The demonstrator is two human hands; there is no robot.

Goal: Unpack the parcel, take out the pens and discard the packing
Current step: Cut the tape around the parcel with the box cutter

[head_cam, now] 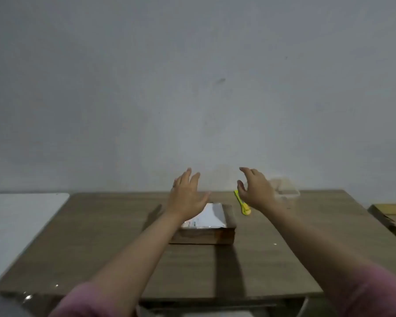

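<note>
A brown cardboard parcel (206,234) with a white label on top lies flat in the middle of the wooden table (101,236). My left hand (186,197) hovers over the parcel's far left corner, fingers spread and straight, holding nothing. My right hand (256,191) is raised to the right of the parcel, fingers loosely extended, empty. A yellow-green cutter-like tool (244,205) lies on the table just right of the parcel, partly hidden behind my right hand. No pens are visible.
A clear plastic container (286,191) stands at the table's far edge behind my right hand. A white surface (16,220) adjoins the table on the left, and a wooden piece (391,213) sits at the right edge. A grey wall rises behind.
</note>
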